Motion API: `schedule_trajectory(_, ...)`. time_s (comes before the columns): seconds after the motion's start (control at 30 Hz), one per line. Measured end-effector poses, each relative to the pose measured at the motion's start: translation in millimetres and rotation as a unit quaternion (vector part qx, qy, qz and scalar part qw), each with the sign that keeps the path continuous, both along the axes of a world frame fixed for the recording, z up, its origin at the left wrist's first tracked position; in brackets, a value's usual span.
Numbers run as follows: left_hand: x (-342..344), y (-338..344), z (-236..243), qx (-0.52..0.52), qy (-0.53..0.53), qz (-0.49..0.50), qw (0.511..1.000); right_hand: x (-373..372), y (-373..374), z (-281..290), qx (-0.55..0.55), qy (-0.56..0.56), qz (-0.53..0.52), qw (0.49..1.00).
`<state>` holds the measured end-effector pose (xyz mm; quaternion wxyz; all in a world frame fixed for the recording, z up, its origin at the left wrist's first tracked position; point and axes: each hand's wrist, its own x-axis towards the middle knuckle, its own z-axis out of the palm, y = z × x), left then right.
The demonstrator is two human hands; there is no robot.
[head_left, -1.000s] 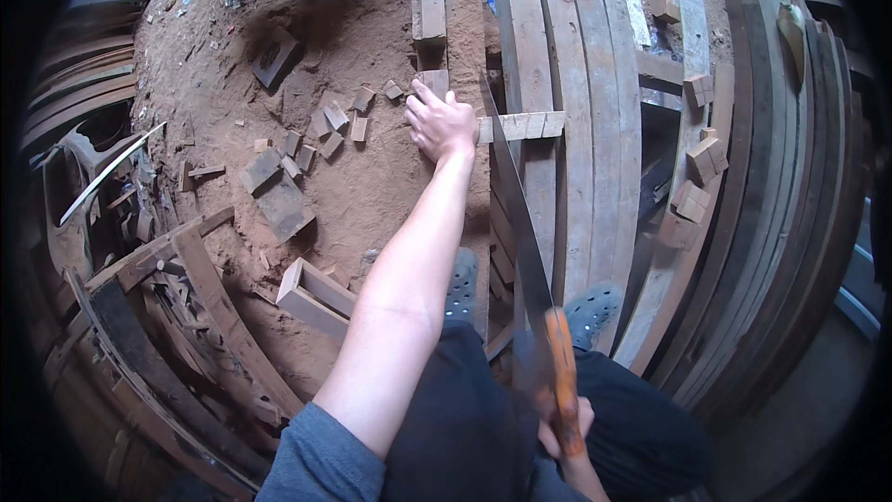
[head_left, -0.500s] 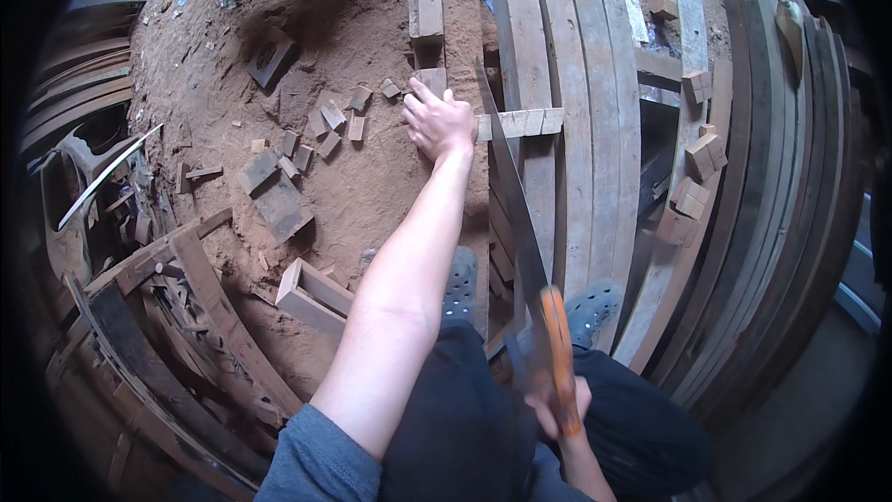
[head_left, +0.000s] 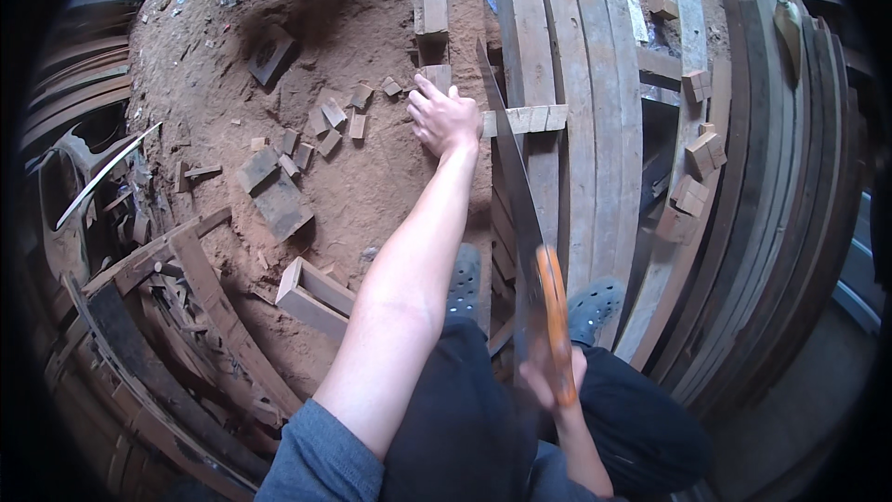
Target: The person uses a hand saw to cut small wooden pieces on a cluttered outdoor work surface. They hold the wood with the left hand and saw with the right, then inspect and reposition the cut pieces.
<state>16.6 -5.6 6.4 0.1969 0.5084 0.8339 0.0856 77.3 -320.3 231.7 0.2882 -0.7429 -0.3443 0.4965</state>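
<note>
My right hand (head_left: pixel 548 376), low in the picture, is closed around the orange wooden handle of a handsaw (head_left: pixel 517 172). The saw's long dark blade runs away from me and crosses a short wooden strip (head_left: pixel 530 120) just right of my other hand. That strip lies crosswise over long boards, with several dark lines across its face. My left hand (head_left: pixel 444 119) presses down over the strip's left end, fingers curled; the part under the palm is hidden. Just beyond its fingertips is a squared wooden block (head_left: pixel 435 76).
Long grey boards (head_left: pixel 576 130) run away from me on the right. Small offcuts (head_left: pixel 332 113) lie scattered on the sawdust-covered ground (head_left: pixel 362 186) at left. Cut blocks (head_left: pixel 704 153) rest on a beam at right. My shoes flank the work; a wooden frame (head_left: pixel 311 297) sits by the left one.
The saw and my right hand have moved forward, away from me, along the cut line. My left hand stays on the strip, with only a slight shift of the whole view.
</note>
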Motion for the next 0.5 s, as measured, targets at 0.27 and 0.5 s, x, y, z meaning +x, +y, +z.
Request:
schedule_trajectory(0.27, -0.7, -1.1, -0.4, -0.001, -0.002, -0.003, 1.000, 2.0, -10.5, 79.0, 0.002, 0.034, -0.008, 0.999)
schedule_trajectory(0.5, -1.2, -0.5, 0.9, 0.005, -0.012, -0.004, 1.000, -7.7, 4.4, 7.0, 0.039, 0.027, -0.026, 0.999)
